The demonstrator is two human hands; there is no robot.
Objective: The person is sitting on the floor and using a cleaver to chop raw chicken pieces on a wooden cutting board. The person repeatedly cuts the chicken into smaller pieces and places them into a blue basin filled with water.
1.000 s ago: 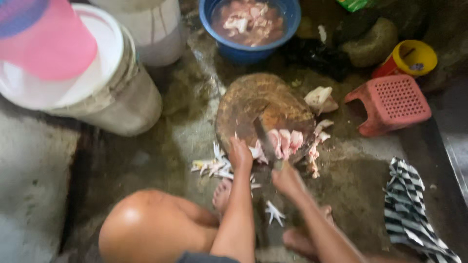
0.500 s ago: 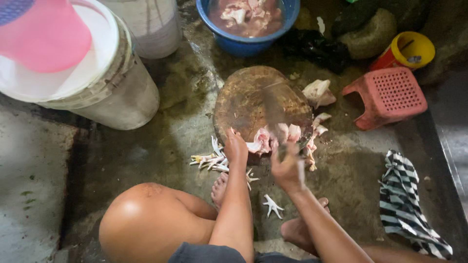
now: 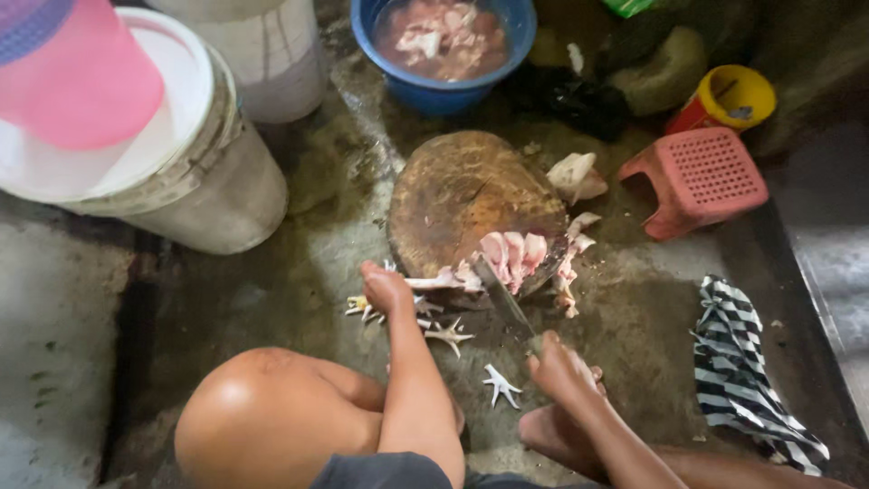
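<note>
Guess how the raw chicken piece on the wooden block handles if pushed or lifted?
The chicken piece looks wet and glossy, so probably slippery. It drapes over the block's edge, so likely floppy. Left hand pins one end, suggesting it slides.

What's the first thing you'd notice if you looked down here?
The round wooden chopping block in the middle of the wet floor, with pale raw chicken pieces at its near edge. The right hand grips a cleaver pointing at the meat, while the left hand holds a piece beside scattered chicken feet. A blue bowl of meat sits behind, a pink stool to the right.
</note>
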